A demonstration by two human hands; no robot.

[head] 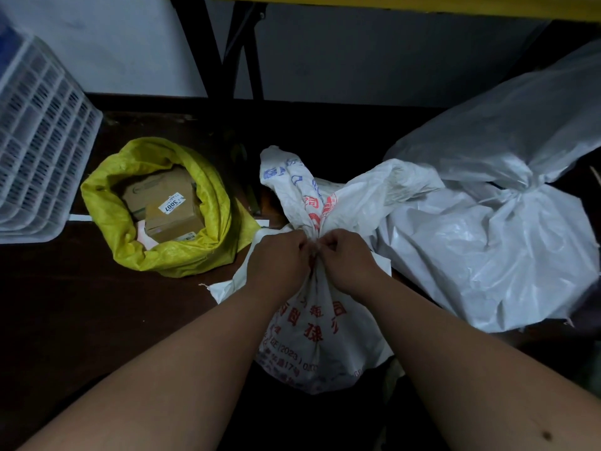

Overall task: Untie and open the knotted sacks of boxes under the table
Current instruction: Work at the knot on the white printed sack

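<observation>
Risk: knot could cinch tighter or the woven cloth tear if both hands pull apart hard. Printed sack at 6 o'clock, white, red text, neck bunched. Left hand, right hand both pinch knot. Yellow sack at 9, already open; white sack at 3, tied

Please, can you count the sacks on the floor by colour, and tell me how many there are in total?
Yellow: 1, the open yellow sack with cardboard boxes showing inside.
White with printing: 1, the printed sack, its knot gripped by the left hand and the right hand.
Plain white: 1, the knotted white sack.
Total: 3 sacks.
</observation>
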